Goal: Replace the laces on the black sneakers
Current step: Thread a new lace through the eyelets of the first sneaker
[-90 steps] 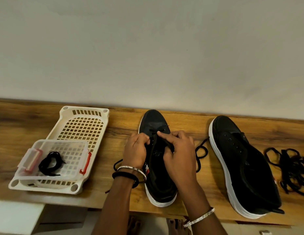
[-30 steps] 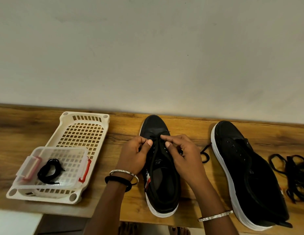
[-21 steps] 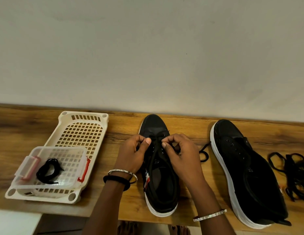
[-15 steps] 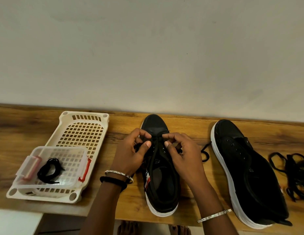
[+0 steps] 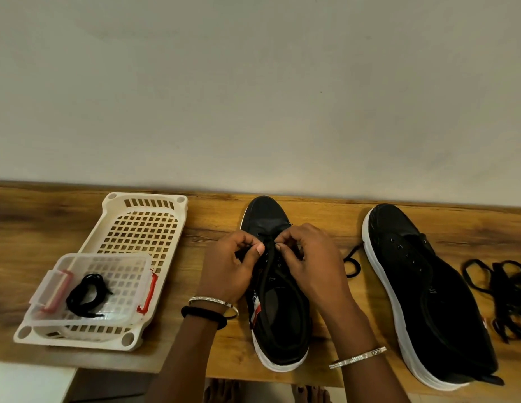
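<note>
Hands meet over the front eyelets of the middle sneaker [image 5: 278, 324], which stands toe to the wall with its heel at the near edge of the bench [image 5: 35, 228]. The left hand [image 5: 233, 266] and the right hand [image 5: 308, 257] both curl their fingertips and pinch the black lace [image 5: 352, 263] by the tongue. A loop of the lace lies on the wood between this shoe and the second sneaker [image 5: 422, 301], whose heel also reaches the front edge. A tangle of laces [image 5: 503, 292] sits at the right border. On the left a cream basket [image 5: 143, 228] carries a clear box [image 5: 108, 263] with a coiled lace [image 5: 86, 295]. Bare wood shows on both sides of the basket.
</note>
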Demonstrator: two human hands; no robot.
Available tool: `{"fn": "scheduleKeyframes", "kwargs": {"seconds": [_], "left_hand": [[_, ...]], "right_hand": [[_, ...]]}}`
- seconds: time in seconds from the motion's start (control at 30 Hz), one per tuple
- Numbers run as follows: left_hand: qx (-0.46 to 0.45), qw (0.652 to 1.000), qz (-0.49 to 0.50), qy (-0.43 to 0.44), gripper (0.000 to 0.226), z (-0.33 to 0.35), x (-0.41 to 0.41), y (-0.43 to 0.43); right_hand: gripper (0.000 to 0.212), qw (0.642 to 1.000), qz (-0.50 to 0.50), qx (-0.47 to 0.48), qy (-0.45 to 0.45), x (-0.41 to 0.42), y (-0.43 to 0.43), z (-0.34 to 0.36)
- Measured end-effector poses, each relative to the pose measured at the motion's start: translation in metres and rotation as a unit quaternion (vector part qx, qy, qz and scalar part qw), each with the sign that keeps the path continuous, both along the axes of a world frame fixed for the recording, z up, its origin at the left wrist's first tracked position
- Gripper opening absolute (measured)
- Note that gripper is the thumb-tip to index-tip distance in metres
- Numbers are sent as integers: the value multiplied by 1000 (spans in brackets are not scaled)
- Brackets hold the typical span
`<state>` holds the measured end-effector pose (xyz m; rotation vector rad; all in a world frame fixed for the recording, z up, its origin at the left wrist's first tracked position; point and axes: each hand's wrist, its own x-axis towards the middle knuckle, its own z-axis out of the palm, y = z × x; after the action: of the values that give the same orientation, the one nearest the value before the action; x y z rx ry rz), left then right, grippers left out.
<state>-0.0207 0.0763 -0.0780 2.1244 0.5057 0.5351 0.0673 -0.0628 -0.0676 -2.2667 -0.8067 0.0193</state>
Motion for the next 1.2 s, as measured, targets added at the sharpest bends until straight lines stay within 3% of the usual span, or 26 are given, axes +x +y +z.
{"fn": "scheduleKeyframes", "kwargs": {"seconds": [0.23, 0.4, 0.57, 0.77, 1.0, 1.2], "left_hand": [[-168, 984, -14, 56, 9, -1, 3, -1], [-161, 984, -2, 71, 17, 4, 4, -5], [-64, 994, -5, 89, 23, 1, 7, -7], [-12, 997, 3, 77, 36, 0, 7, -7], [-52, 996, -30, 68, 44, 2, 3, -3], [-202, 975, -46, 76, 48, 3, 1, 1]], "right_hand": [[15, 994, 9, -109, 7, -8, 1, 7], [20, 990, 8, -137, 17, -9, 3, 8], [19, 991, 10, -134, 12, -8, 3, 5], [10, 998, 38, -14, 40, 1, -6, -1], [17, 998, 35, 19, 48, 2, -8, 2], [10, 999, 8, -34, -11, -3, -2, 3]]}}
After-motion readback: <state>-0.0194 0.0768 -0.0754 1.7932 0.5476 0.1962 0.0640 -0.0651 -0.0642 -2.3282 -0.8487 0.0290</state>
